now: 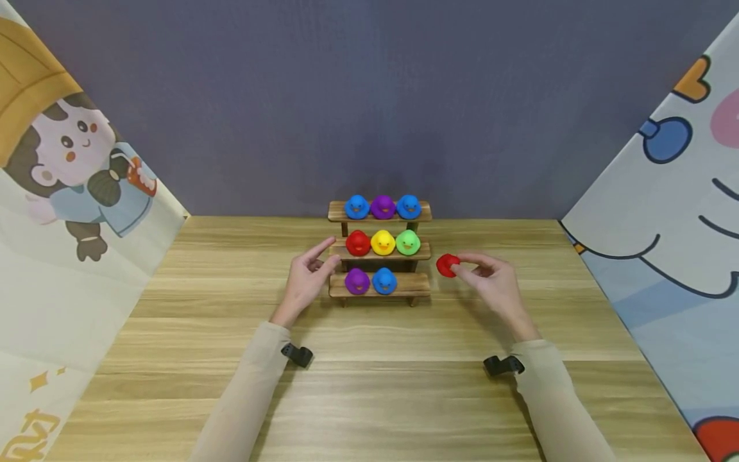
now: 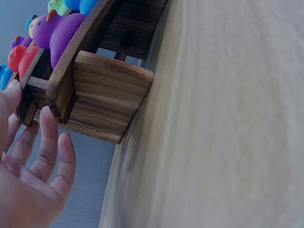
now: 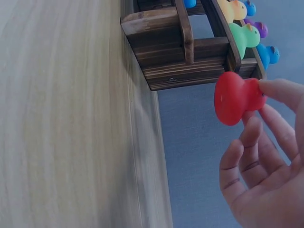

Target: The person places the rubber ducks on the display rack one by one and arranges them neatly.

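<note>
A red rubber duck (image 1: 447, 265) is pinched between the thumb and fingers of my right hand (image 1: 493, 282), held off the table to the right of a three-step wooden stand (image 1: 380, 285). In the right wrist view that red duck (image 3: 233, 99) is tilted, its flat base turned away from the fingers. My left hand (image 1: 306, 279) is at the stand's left end by the middle step, fingers loosely extended. The left wrist view puts its fingertips (image 2: 46, 116) against or very near the wood; contact is hard to tell.
Blue, purple (image 1: 383, 207) and blue ducks stand on the top step. Red, yellow (image 1: 383, 243) and green ducks fill the middle step. Purple (image 1: 357, 282) and blue (image 1: 384, 281) ducks sit on the bottom step's left and middle. A grey wall (image 1: 369, 96) rises behind the wooden table (image 1: 381, 398).
</note>
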